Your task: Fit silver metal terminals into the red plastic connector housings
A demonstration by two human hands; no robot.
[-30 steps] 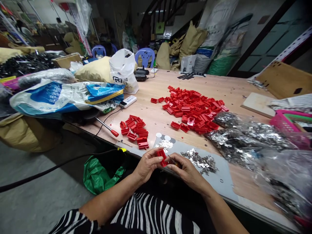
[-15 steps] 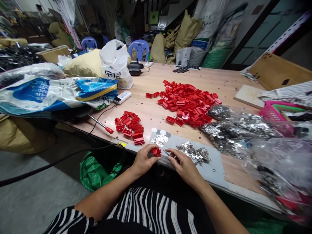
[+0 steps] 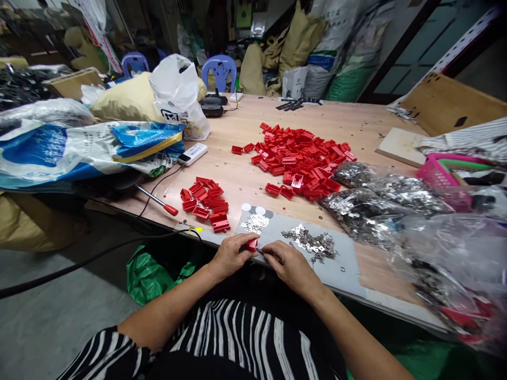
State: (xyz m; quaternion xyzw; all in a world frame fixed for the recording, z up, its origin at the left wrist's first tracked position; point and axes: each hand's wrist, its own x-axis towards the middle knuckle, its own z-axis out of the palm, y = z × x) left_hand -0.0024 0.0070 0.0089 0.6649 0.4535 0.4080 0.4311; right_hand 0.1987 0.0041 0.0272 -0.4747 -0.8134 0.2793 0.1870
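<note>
My left hand (image 3: 231, 256) is closed around a small red plastic housing (image 3: 252, 244) at the table's front edge. From the right, my right hand (image 3: 288, 264) pinches a thin dark tool (image 3: 260, 250), perhaps tweezers, whose tip meets the housing; fingers partly hide it. Just beyond my hands lie small white metal pieces (image 3: 255, 222) on a grey mat (image 3: 277, 226). Silvery metal clips (image 3: 311, 241) form a loose heap to their right. A small group of red housings (image 3: 206, 200) sits to the left, and a large pile of them (image 3: 301, 158) lies farther back.
Clear bags of metal parts (image 3: 364, 211) and a pink basket (image 3: 439, 166) crowd the right side. A screwdriver with a red handle (image 3: 170, 209), a white device (image 3: 193, 154) and blue-white sacks (image 3: 59, 153) are at left. A black cable (image 3: 99, 258) hangs off the front edge.
My right hand has moved in toward the left, bringing the tool's tip against the red housing. The housing has turned slightly in my left hand. The whole view has shifted a little.
</note>
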